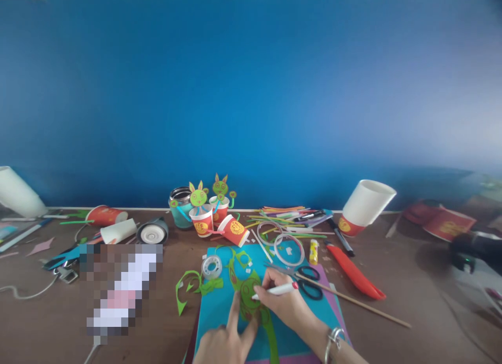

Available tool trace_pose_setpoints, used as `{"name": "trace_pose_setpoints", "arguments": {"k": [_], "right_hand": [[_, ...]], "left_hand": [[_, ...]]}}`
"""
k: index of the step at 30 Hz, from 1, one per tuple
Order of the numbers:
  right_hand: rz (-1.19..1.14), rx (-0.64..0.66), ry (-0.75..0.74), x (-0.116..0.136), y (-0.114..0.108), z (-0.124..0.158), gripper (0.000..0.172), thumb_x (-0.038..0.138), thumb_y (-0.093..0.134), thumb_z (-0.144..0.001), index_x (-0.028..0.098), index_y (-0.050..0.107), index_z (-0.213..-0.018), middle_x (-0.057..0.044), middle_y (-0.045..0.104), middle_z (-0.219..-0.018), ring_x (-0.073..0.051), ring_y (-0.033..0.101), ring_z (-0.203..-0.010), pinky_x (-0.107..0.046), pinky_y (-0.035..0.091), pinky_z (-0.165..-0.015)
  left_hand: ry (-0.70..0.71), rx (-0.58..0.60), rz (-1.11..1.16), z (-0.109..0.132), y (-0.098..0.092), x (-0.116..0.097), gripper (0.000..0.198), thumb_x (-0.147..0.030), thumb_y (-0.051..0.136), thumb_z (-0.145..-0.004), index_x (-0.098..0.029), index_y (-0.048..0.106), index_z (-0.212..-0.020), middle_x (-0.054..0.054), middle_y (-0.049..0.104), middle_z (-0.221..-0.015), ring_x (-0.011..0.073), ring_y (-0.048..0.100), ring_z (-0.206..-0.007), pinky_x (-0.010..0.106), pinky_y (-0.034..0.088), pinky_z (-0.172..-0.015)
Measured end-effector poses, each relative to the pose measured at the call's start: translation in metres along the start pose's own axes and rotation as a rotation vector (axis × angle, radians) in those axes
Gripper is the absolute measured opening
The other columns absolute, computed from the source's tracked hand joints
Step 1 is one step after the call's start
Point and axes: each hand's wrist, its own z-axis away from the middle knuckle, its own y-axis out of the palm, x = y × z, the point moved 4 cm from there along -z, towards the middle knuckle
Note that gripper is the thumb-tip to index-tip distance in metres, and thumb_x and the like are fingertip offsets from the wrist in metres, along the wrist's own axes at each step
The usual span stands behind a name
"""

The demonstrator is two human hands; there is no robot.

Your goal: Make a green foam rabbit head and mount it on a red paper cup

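My right hand point(284, 304) is closed around a white pen with a red cap point(276, 290), its tip on a green paper cut-out point(251, 296) shaped like a face with ears. My left hand point(227, 338) presses on the cut-out with the index and another finger stretched out flat, just left of the pen tip. The cut-out lies on a turquoise sheet point(219, 311) stacked on a pink sheet point(333, 301). A bracelet point(333, 339) circles my right wrist.
Black-handled scissors point(308, 283), a clear tape roll point(212, 266), green paper scraps point(188, 288), a wooden stick point(353, 300), an orange cutter point(355, 274), red paper cups with green bunny figures point(212, 212), a stack of cups point(363, 207) and coloured straws point(286, 215) crowd the brown table point(411, 291).
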Motion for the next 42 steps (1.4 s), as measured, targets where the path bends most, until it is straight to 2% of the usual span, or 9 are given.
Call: {"name": "trace_pose_setpoints", "arguments": {"k": [4,10,25,28,32,34,37,42], "right_hand": [[-0.001,0.016,0.009,0.003,0.0,0.001,0.02,0.026,0.055,-0.071,0.019,0.042,-0.056,0.005,0.045,-0.048,-0.009,0.041,-0.047,-0.019,0.029,-0.043],[-0.022,0.022,0.016,0.005,-0.001,0.001,0.02,0.026,0.056,-0.071,0.019,0.043,-0.056,0.005,0.048,-0.049,-0.009,0.041,-0.047,-0.019,0.029,-0.043],[-0.079,-0.009,0.01,0.0,0.0,0.001,0.023,0.029,0.059,-0.071,0.019,0.045,-0.055,0.005,0.052,-0.047,-0.009,0.043,-0.046,-0.019,0.03,-0.042],[-0.181,-0.013,0.01,0.0,-0.002,-0.002,0.025,0.032,0.057,-0.074,0.02,0.044,-0.057,0.003,0.056,-0.048,-0.01,0.046,-0.046,-0.021,0.032,-0.045],[-0.325,-0.12,-0.008,-0.001,-0.011,-0.005,0.031,0.04,0.049,-0.08,0.022,0.038,-0.057,0.006,0.046,-0.04,-0.01,0.041,-0.042,-0.023,0.034,-0.046],[-0.311,-0.165,-0.016,-0.003,-0.014,-0.005,0.028,0.037,0.052,-0.078,0.022,0.038,-0.059,0.007,0.042,-0.043,-0.009,0.038,-0.042,-0.022,0.031,-0.044],[-0.227,-0.158,-0.027,-0.005,-0.012,-0.006,0.023,0.029,0.056,-0.072,0.021,0.039,-0.059,0.008,0.04,-0.048,-0.009,0.036,-0.044,-0.021,0.027,-0.043],[-0.12,-0.146,-0.004,-0.007,-0.01,-0.008,0.028,0.033,0.053,-0.076,0.022,0.037,-0.055,0.006,0.043,-0.044,-0.01,0.04,-0.044,-0.022,0.031,-0.045]], "left_hand": [[0.03,0.006,0.003,0.0,0.003,0.0,0.056,-0.016,0.04,-0.086,-0.038,0.027,-0.136,0.024,0.04,-0.134,0.0182,0.066,-0.049,0.028,0.054,-0.043],[-0.014,-0.009,-0.029,0.0,-0.002,-0.003,0.055,-0.014,0.041,-0.085,-0.039,0.033,-0.133,0.021,0.042,-0.134,0.0172,0.066,-0.049,0.029,0.055,-0.044],[-0.011,0.005,-0.023,0.0,-0.005,-0.002,0.055,-0.014,0.042,-0.085,-0.039,0.033,-0.133,0.022,0.043,-0.134,0.0176,0.066,-0.05,0.029,0.055,-0.044],[-0.01,0.001,-0.017,0.0,-0.005,-0.002,0.056,-0.014,0.042,-0.085,-0.04,0.032,-0.134,0.022,0.043,-0.133,0.0173,0.066,-0.049,0.029,0.055,-0.044],[-0.004,0.004,-0.014,0.001,-0.006,-0.002,0.051,-0.016,0.043,-0.086,-0.04,0.038,-0.131,0.023,0.042,-0.133,0.0177,0.066,-0.049,0.029,0.054,-0.044],[-0.002,0.004,-0.012,0.001,-0.005,-0.002,0.05,-0.017,0.044,-0.086,-0.039,0.04,-0.13,0.023,0.042,-0.134,0.0178,0.066,-0.048,0.029,0.054,-0.044],[-0.011,-0.002,-0.008,0.0,-0.004,-0.002,0.05,-0.016,0.043,-0.086,-0.04,0.04,-0.129,0.022,0.045,-0.132,0.0174,0.066,-0.049,0.028,0.054,-0.044],[-0.024,-0.025,0.0,0.001,-0.004,-0.002,0.052,-0.013,0.04,-0.086,-0.041,0.039,-0.13,0.019,0.049,-0.13,0.0171,0.066,-0.051,0.028,0.054,-0.044]]}}
